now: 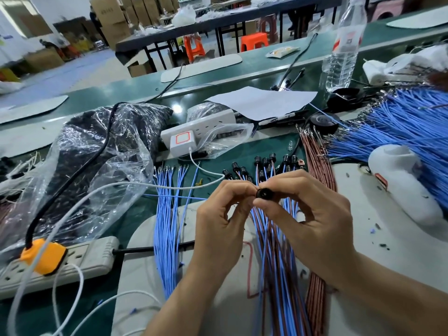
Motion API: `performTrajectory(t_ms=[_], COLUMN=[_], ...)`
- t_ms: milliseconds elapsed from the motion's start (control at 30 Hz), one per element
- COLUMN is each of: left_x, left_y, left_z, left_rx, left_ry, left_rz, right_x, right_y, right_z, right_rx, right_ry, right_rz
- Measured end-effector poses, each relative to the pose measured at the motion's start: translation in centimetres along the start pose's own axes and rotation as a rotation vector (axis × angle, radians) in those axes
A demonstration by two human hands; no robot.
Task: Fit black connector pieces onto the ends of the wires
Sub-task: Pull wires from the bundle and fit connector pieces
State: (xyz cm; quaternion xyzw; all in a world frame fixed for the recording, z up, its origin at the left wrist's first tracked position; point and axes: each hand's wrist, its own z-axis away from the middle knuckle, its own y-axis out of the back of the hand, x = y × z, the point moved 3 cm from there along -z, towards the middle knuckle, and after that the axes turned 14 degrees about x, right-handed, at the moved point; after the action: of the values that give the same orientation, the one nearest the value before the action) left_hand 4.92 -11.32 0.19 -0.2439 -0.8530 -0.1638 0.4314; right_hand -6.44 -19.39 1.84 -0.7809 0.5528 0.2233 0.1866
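Cardboard boxes (114, 18) are stacked at the far wall of a workshop, with orange plastic stools (194, 44) under a long dark bench. Close by runs a green table (213, 170) with a white mat (218, 299) laid on its near part; a red outline (249, 263) is drawn on the mat.

No writing reads clearly from where I stand. The clear water bottle (344, 52) at far right has a red-and-white label with a small square code, its print too small to make out. A white charger (181, 139), marked only with a red square outline, is plugged into the white power strip (198, 124).

Above the middle of the mat the left hand (218, 214) and right hand (312, 214) meet fingertip to fingertip. Both grips are narrow, thumb and forefinger of each pinching one black connector (263, 193) from its own side. It is held clear of the table, its round face turned towards the person.

Under the hands lie mixed blue and brown wires (274, 251), running towards the near edge. Just beyond the hands sits a cluster of fitted connectors (264, 163) on wire ends. Loose blue wires (167, 238) lie to the left, brown wires (317, 154) to the right, and a big heap of blue wire (400, 122) further right.
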Motion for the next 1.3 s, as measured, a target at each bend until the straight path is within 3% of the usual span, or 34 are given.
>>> performTrajectory(t_ms=[367, 1100, 1300], left_x=[0.68, 0.14, -0.14], left_y=[0.29, 0.31, 0.21], left_z=[0.09, 0.11, 0.21], left_rx=[0.042, 0.008, 0.015], left_ry=[-0.152, -0.096, -0.005], left_rz=[-0.122, -0.018, 0.053], right_x=[0.25, 0.36, 0.7], right_y=[-0.02, -0.15, -0.13], right_z=[-0.11, -0.16, -0.2], right_rx=[-0.044, -0.114, -0.113], right_ry=[0.02, -0.008, -0.037], right_rz=[0.01, -0.006, -0.005])
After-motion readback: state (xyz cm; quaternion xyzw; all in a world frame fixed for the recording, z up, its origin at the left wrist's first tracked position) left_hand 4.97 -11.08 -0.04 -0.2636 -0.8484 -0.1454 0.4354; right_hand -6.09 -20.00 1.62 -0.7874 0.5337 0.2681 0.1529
